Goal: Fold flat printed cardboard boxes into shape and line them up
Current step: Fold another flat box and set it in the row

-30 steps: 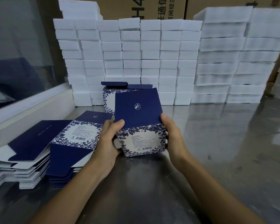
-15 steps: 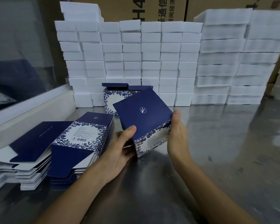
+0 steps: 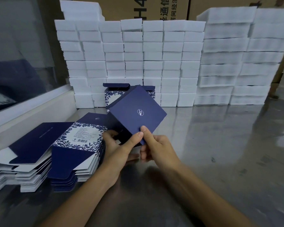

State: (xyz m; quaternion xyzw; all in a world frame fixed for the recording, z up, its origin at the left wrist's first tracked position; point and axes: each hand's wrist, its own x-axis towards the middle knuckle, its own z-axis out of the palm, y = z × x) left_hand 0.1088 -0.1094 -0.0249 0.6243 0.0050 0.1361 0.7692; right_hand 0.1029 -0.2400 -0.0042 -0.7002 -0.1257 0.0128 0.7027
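Head view: we hold the folded box (image 3: 134, 112) tilted above the desk (image 3: 220, 145), left hand (image 3: 120, 149) gripping its near-left side, right hand (image 3: 156, 148) pinching its nearest corner; the finished box (image 3: 111, 94) stands just beyond, toward the far edge.

The held box (image 3: 134, 115) has been rotated further, its plain blue logo face now uppermost and the floral panel turned from view. The right hand (image 3: 156, 149) has shifted from the box's side to its near corner, thumb meeting the left hand (image 3: 120, 149) there.
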